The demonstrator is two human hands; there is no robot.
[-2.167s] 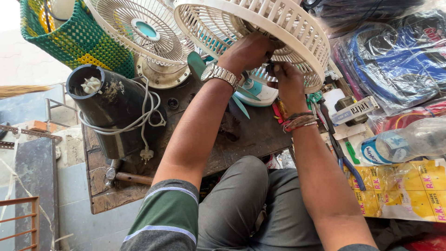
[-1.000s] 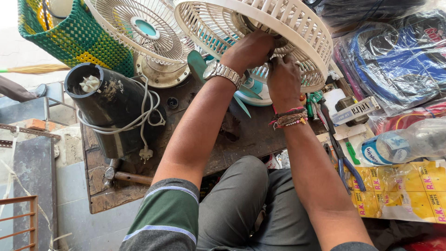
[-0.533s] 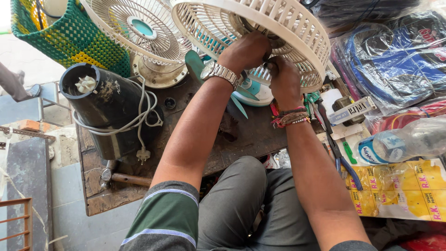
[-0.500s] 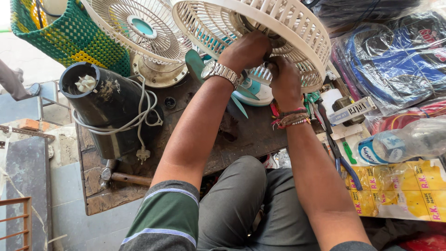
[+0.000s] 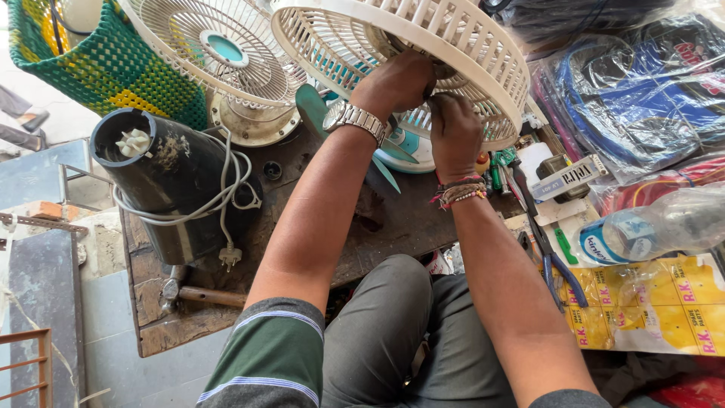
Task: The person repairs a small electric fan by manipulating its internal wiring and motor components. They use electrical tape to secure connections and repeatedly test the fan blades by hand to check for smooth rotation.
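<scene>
— What have your hands got hold of, seen from the head camera?

— My left hand is curled shut on the back of the cream fan guard, at its hub, fingers wrapped in among the ribs. My right hand is just beside it, fingers closed and pushed up against the same guard from underneath (whether it pinches something small there, I cannot tell). The guard is raised above the wooden table, tilted toward me.

— And what lies around it?

— Under the guard sits a teal fan blade on a pale fan body. To my left a second fan guard leans on a round base, with a green and yellow woven basket behind it. Nearer me on that side is a black blender base, its white cord looped around it, and a hammer at the table's edge. To my right are pliers with blue handles and a plastic bottle.
</scene>
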